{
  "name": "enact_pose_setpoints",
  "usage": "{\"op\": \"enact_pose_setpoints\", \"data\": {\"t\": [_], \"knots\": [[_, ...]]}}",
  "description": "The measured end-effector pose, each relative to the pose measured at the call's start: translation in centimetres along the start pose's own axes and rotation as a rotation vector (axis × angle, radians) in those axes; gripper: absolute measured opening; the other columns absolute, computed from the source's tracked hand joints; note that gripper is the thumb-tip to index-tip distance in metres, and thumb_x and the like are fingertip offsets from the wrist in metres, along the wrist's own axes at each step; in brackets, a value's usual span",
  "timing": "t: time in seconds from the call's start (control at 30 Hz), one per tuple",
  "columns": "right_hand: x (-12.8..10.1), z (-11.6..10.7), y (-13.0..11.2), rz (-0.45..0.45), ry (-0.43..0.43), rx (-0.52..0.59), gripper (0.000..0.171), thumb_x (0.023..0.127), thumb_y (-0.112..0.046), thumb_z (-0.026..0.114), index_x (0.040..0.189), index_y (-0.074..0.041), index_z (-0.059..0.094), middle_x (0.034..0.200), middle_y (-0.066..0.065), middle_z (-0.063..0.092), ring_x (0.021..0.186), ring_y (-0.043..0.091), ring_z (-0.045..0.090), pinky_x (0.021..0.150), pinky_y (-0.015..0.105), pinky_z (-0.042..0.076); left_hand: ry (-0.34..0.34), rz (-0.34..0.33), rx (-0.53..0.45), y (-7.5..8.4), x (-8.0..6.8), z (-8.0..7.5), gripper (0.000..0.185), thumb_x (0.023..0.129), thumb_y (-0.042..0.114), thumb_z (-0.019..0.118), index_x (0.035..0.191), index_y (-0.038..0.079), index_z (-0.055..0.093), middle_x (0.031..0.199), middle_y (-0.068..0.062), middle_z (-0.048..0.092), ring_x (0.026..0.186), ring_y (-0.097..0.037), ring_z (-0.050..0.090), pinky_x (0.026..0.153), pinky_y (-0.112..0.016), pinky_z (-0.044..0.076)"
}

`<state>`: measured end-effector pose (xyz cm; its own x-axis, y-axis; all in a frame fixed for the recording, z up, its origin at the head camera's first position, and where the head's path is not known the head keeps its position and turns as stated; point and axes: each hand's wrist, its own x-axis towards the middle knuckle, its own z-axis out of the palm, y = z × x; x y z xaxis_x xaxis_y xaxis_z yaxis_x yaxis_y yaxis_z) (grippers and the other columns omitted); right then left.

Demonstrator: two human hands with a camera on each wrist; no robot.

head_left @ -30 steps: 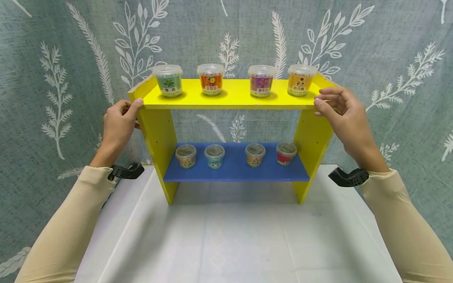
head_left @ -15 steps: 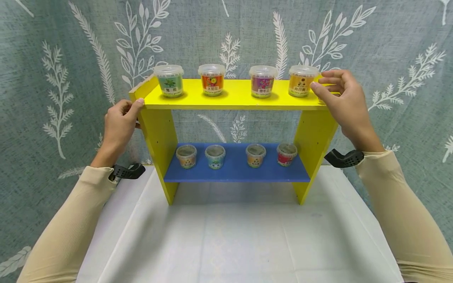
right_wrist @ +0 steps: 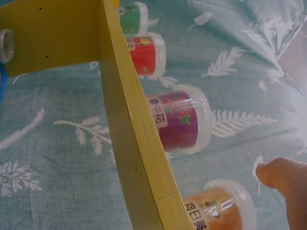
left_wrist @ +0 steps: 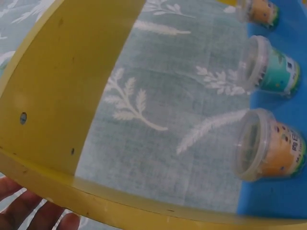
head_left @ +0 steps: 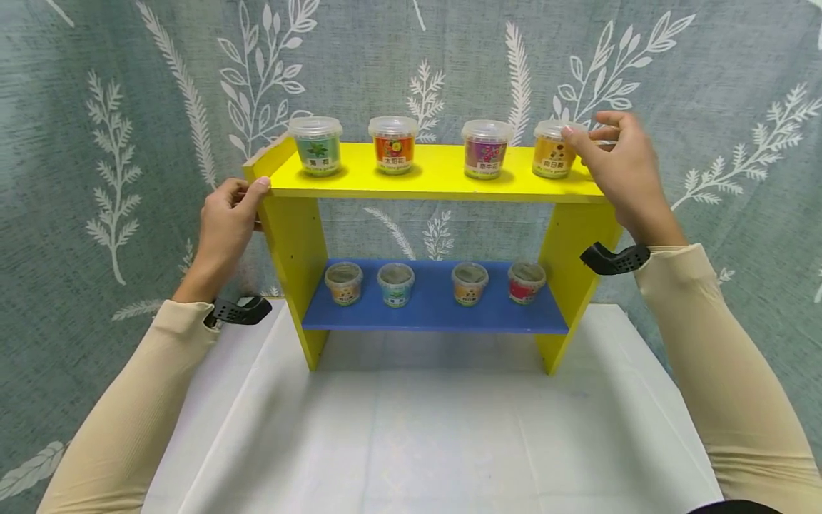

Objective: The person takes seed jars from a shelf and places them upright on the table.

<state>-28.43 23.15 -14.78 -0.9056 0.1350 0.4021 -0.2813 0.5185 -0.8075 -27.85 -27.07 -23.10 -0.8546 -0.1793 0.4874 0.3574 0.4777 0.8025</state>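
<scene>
A small shelf unit with yellow boards [head_left: 424,194] and a blue lower board [head_left: 424,314] stands upright on the table. My left hand [head_left: 225,218] grips its top left corner, thumb on the front edge; fingers [left_wrist: 41,213] show below the yellow side in the left wrist view. At the top right, my right hand [head_left: 621,175] is beside an orange-labelled plastic cup with a clear lid [head_left: 551,158]. Its thumb overlaps the lid in the head view, but shows apart from it in the right wrist view. The fingers are loosely bent.
Along the top board stand cups with green [head_left: 317,151], red-orange [head_left: 394,151] and purple [head_left: 484,155] labels. Several lidded cups, among them a teal one [head_left: 395,289] and a red one [head_left: 524,289], stand on the blue board. Leaf-patterned cloth [head_left: 160,143] hangs behind the white-covered table [head_left: 424,428].
My right hand has left the shelf's top right edge and moved up and left to the orange-labelled cup. My left hand keeps its grip. The head view has shifted slightly.
</scene>
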Motion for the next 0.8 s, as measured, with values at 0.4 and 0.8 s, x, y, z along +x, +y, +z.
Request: {"op": "enact_pose_setpoints", "data": {"t": [0.4, 0.8], "knots": [[1.5, 0.4, -0.3, 0.107, -0.079, -0.012, 0.093, 0.091, -0.068, 0.062, 0.163, -0.02, 0.027, 0.16, 0.016, 0.034, 0.134, 0.03, 0.046, 0.114, 0.046, 0.038, 0.001, -0.004, -0.019, 0.0, 0.0, 0.2, 0.048, 0.102, 0.058, 0.053, 0.114, 0.012, 0.058, 0.11, -0.001, 0.058, 0.093, -0.015, 0.058, 0.077, -0.024, 0.05], [2.1, 0.3, -0.4, 0.135, -0.115, -0.005, 0.094, 0.089, -0.066, 0.066, 0.162, -0.019, 0.03, 0.145, 0.012, 0.044, 0.119, 0.024, 0.053, 0.107, 0.04, 0.042, 0.018, 0.002, -0.006, 0.1, -0.3, 0.2, 0.049, 0.102, 0.058, 0.053, 0.113, 0.01, 0.058, 0.108, -0.002, 0.058, 0.092, -0.014, 0.058, 0.075, -0.021, 0.05]]}}
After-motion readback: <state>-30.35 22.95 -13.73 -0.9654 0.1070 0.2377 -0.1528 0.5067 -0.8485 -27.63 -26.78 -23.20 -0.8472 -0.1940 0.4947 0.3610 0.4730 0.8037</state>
